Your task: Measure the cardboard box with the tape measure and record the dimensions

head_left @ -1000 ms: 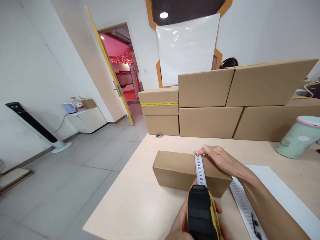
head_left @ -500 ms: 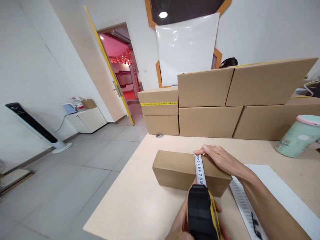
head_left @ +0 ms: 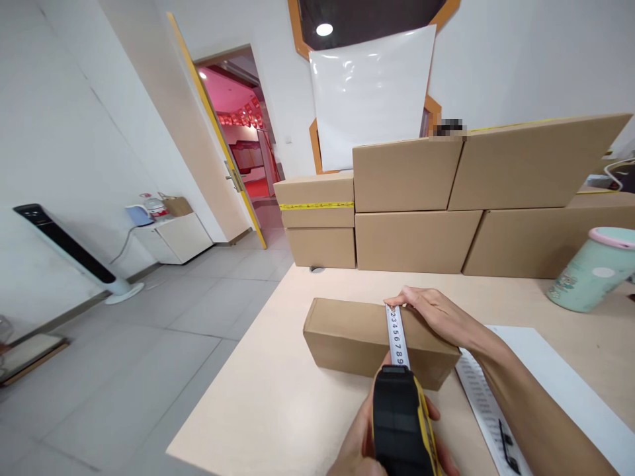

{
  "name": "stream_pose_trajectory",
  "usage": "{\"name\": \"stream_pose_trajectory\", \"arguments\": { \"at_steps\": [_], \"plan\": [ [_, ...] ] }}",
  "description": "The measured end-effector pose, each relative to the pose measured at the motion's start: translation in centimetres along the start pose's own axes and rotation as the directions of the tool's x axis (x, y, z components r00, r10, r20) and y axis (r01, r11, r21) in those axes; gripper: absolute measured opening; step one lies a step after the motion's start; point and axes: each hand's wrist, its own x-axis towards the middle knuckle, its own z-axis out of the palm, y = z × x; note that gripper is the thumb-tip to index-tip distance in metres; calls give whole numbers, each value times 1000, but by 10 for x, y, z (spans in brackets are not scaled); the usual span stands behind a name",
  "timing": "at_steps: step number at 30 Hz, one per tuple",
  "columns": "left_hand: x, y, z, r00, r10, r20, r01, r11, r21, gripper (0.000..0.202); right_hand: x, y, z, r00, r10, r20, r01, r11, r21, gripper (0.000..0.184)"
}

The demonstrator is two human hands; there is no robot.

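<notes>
A small brown cardboard box [head_left: 347,330] lies on the pale wooden table [head_left: 278,403]. A white tape blade [head_left: 397,337] with black numbers runs across its top from back to front. My right hand [head_left: 431,314] presses the tape's end against the box's far edge, fingers closed on it. My left hand [head_left: 352,449] is wrapped round the black and yellow tape measure case [head_left: 399,423] at the box's near side, at the bottom of the view.
Several large cardboard boxes [head_left: 417,241] are stacked along the table's far edge, with a person's head behind them. A mint cup with a pink lid [head_left: 592,271] stands at right. A printed sheet [head_left: 546,370] with a pen [head_left: 506,443] lies under my right forearm. The table's left edge drops to grey floor.
</notes>
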Motion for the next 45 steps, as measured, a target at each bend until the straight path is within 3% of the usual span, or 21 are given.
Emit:
{"name": "stream_pose_trajectory", "arguments": {
  "at_steps": [19,24,28,31,33,37,41,43,45],
  "plan": [
    [0,4,7,999,28,20,-27,999,-48,110,0,-1,-1,1000,-3,-8,2,1000,-4,54],
    [1,0,-2,999,14,31,-12,998,-66,109,1,2,2,1000,-7,-12,7,1000,-14,56],
    [7,-7,-13,1000,-3,18,4,999,-48,113,-2,-4,0,994,-96,-55,88,989,-119,55],
    [6,-6,-16,989,-102,-107,107,993,45,91,-15,-20,-7,968,-230,-97,210,960,-186,46],
    [-2,-2,-16,988,-122,-95,138,974,181,85,-31,-33,-13,948,-277,-155,245,949,-197,35],
    [-23,5,-26,980,-198,13,159,827,540,104,-71,-48,-23,915,-308,-260,260,944,-204,19],
    [-41,5,-46,933,-326,-150,298,469,831,108,-109,-40,-20,938,-269,-219,220,949,-226,27],
    [-48,9,-50,939,-296,-174,267,311,912,106,-125,-30,-11,959,-210,-192,165,960,-225,27],
    [-54,19,-49,950,-286,-127,181,170,969,99,-139,-19,1,975,-147,-165,109,969,-222,22]
  ]
}}
